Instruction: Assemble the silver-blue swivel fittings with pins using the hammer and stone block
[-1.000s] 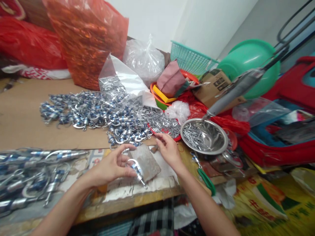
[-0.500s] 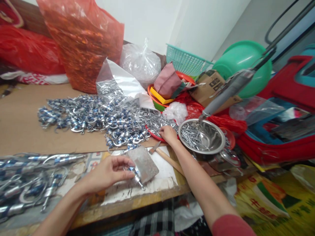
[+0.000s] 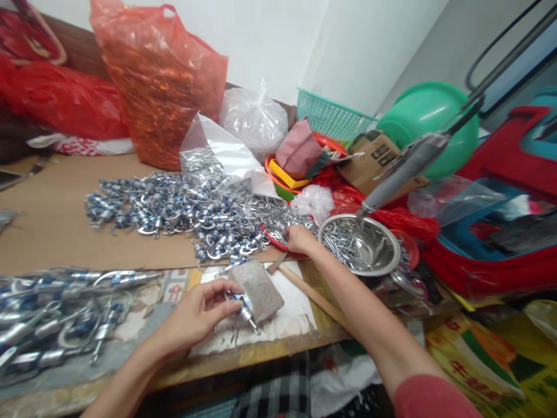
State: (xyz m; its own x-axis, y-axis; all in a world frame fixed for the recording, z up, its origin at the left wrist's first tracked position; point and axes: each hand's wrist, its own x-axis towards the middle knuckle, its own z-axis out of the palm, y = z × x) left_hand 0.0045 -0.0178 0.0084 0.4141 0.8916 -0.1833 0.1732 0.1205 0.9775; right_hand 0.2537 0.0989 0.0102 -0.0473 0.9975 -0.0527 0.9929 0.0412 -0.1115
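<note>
The left hand (image 3: 202,310) has its grip pinched on a silver-and-blue hooked fitting (image 3: 249,316), at the near edge of a flat grey block (image 3: 261,290) on the surface (image 3: 261,354). The right hand (image 3: 301,239) is at the red tray (image 3: 274,239) of small metal pins (image 3: 278,217), fingertips hidden, so I cannot tell whether that grip is together or apart. Around them are a hammer (image 3: 311,293) beside the block, a steel bowl (image 3: 378,261) right of the tray, and heaped fittings (image 3: 152,203) left.

Left fingers (image 3: 224,285) hold a fitting (image 3: 246,314), right fingers (image 3: 295,235) beside pins (image 3: 278,220).
</note>
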